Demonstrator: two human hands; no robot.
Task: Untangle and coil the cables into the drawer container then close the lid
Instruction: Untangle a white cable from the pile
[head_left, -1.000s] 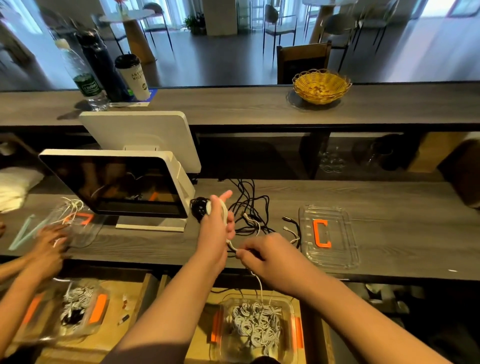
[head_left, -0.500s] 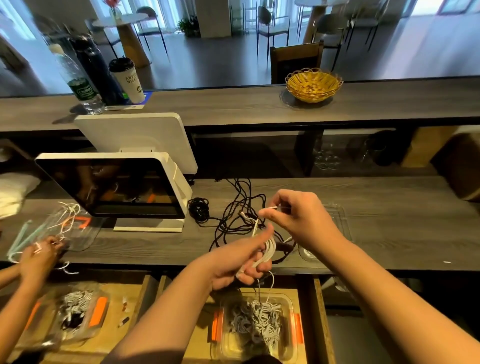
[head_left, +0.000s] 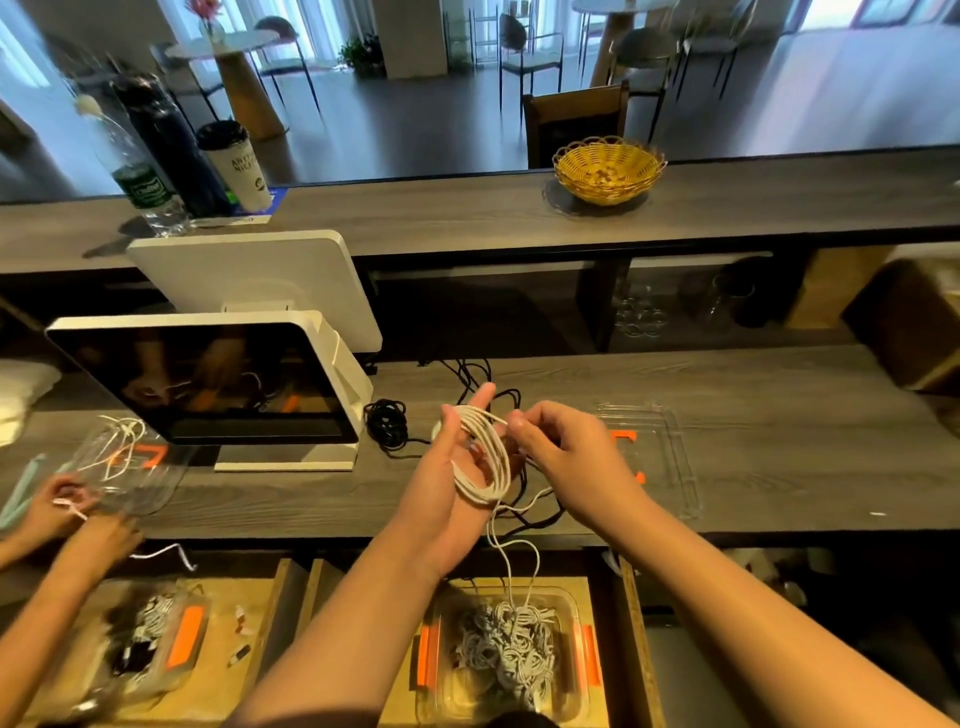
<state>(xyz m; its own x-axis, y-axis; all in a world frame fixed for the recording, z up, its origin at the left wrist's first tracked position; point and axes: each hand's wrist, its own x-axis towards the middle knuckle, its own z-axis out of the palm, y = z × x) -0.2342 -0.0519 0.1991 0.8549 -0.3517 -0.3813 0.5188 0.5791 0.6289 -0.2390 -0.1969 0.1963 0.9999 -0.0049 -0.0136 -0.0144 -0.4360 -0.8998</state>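
Observation:
My left hand is raised palm up over the counter, with a white cable wound in several loops around its fingers. My right hand pinches a strand of that cable at the top of the coil. The cable's loose tail hangs down into the clear container with orange latches in the open drawer, where several coiled white cables lie. The container's clear lid with orange marks lies on the counter to the right, partly behind my right hand. A tangle of black cables lies on the counter behind my hands.
A white point-of-sale screen stands left of the tangle. Another person's hands work a white cable at far left, beside a second lid and a second container in a drawer. A yellow basket, bottles and a cup stand on the upper ledge.
My left hand turned palm up and rose with more loops of white cable around it. My right hand came in close to the coil, holding a strand.

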